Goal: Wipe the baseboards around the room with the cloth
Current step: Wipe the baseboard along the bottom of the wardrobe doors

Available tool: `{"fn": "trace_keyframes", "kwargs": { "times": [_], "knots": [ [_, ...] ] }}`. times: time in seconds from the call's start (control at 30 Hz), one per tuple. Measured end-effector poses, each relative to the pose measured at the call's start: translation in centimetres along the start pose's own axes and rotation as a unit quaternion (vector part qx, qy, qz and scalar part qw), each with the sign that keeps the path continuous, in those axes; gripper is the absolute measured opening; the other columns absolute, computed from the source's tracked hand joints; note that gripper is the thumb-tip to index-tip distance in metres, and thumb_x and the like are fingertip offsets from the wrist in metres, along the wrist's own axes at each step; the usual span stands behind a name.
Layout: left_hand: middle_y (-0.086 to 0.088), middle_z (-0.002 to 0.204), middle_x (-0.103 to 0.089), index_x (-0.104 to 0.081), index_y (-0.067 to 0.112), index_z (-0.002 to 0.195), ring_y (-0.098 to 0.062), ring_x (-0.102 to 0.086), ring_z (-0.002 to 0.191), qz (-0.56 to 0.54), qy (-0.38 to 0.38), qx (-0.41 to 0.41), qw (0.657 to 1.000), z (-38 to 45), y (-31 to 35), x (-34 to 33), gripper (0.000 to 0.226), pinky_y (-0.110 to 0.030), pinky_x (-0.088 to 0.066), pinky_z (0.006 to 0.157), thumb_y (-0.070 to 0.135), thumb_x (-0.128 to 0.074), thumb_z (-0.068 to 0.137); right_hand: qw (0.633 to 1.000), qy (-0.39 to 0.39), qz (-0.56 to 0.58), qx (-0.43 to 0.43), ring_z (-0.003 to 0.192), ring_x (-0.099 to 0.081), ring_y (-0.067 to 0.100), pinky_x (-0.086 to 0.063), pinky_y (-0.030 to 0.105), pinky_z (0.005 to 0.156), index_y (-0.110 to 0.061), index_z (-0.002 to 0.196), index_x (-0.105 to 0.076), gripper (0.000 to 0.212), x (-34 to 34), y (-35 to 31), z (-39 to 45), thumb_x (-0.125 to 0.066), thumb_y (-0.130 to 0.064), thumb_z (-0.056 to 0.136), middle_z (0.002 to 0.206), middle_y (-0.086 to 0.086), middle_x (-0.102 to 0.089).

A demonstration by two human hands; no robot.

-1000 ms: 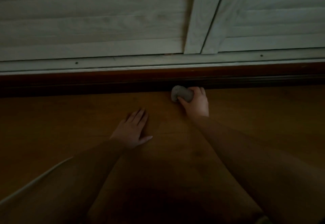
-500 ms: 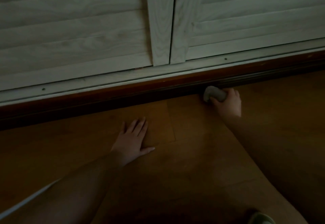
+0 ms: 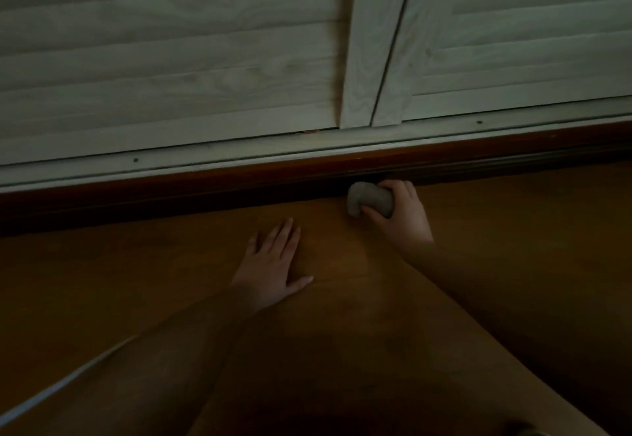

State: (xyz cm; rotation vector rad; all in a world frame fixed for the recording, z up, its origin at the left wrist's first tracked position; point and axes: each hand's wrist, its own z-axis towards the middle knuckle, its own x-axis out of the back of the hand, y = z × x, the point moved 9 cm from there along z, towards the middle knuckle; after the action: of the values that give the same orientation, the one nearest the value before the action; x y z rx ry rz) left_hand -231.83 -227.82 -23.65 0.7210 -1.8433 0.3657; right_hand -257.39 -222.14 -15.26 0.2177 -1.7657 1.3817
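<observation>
Just right of the frame's centre, the right hand (image 3: pixel 405 213) grips a bunched grey cloth (image 3: pixel 369 199), fingers curled over its top and thumb tucked beneath, so the wad sticks out toward the left of the fist. The cloth sits where the floor (image 3: pixel 154 274) meets the dark baseboard (image 3: pixel 205 192) — touching the foot of the board as far as the dim light lets one tell. Balling it up likely gives a firm pad that can be pushed into that low corner, where dust would gather.

Lower and left of centre, the left hand (image 3: pixel 270 264) lies flat on the floor, fingers straight and close together, thumb splayed out to the right, holding nothing. It appears to be a prop: with the view so low and both forearms reaching forward, the person seems to be down near the floor and leaning on that palm to free the other arm for wiping.

Across the upper half of the frame run pale louvred doors (image 3: pixel 171 59) above a light track (image 3: pixel 239 153) — the baseboard is the reddish-brown strip directly under it, stretching from the left edge to the right edge. Long runs of it remain on both sides, so the wiping looks to be mid-course.
</observation>
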Motion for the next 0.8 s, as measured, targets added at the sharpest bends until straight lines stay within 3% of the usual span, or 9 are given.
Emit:
{"fn": "trace_keyframes", "kwargs": {
  "times": [0.13,0.27,0.4,0.6,0.8],
  "knots": [
    [0.0,0.164,0.018,0.01,0.023,0.157,-0.021,0.01,0.152,-0.01,-0.004,0.01,1.0,-1.8,-1.2,0.2,0.103,-0.055,-0.001,0.119,0.088,-0.012,0.08,0.999,-0.038,0.025,0.022,0.101,-0.045,0.004,-0.039,0.023,0.085,-0.019,0.124,-0.054,0.051,-5.4,-3.9,-0.3,-0.077,-0.035,0.082,0.121,-0.002,-0.049],
    [0.002,0.165,0.016,0.01,0.025,0.157,-0.019,0.009,0.152,-0.048,-0.023,0.067,0.996,-3.4,-2.7,-0.5,0.101,-0.057,-0.005,0.12,0.086,-0.022,0.083,0.996,-0.051,0.063,0.036,0.098,-0.043,0.001,-0.037,0.019,0.082,-0.018,0.124,-0.054,0.05,-9.4,-7.3,-0.4,-0.076,-0.036,0.083,0.12,-0.002,-0.048],
    [0.005,0.166,0.012,0.007,0.027,0.158,-0.016,0.008,0.152,-0.003,-0.028,0.05,0.998,-4.5,-2.8,-1.3,0.101,-0.058,-0.005,0.119,0.087,-0.013,0.08,0.994,-0.049,0.093,0.007,0.096,-0.045,0.004,-0.04,0.021,0.083,-0.017,0.122,-0.054,0.046,-11.3,-8.2,-0.6,-0.076,-0.029,0.084,0.121,0.0,-0.048],
    [0.002,0.167,0.0,-0.004,0.025,0.159,-0.021,0.001,0.153,0.001,-0.015,0.04,0.999,-3.8,-2.3,-0.8,0.104,-0.06,-0.01,0.117,0.089,-0.008,0.076,0.993,-0.036,0.108,0.006,0.096,-0.045,0.004,-0.039,0.021,0.081,-0.015,0.121,-0.054,0.043,-10.6,-7.8,-0.4,-0.075,-0.026,0.085,0.117,-0.001,-0.046],
    [0.005,0.166,0.01,0.007,0.027,0.158,-0.019,0.005,0.152,0.017,-0.033,0.032,0.999,-2.2,-2.3,-0.3,0.107,-0.057,-0.01,0.118,0.091,0.002,0.072,0.995,-0.027,0.092,0.018,0.099,-0.047,0.007,-0.037,0.021,0.082,-0.014,0.12,-0.055,0.043,-7.0,-5.5,0.5,-0.076,-0.027,0.084,0.116,0.0,-0.047]
  ]
}}
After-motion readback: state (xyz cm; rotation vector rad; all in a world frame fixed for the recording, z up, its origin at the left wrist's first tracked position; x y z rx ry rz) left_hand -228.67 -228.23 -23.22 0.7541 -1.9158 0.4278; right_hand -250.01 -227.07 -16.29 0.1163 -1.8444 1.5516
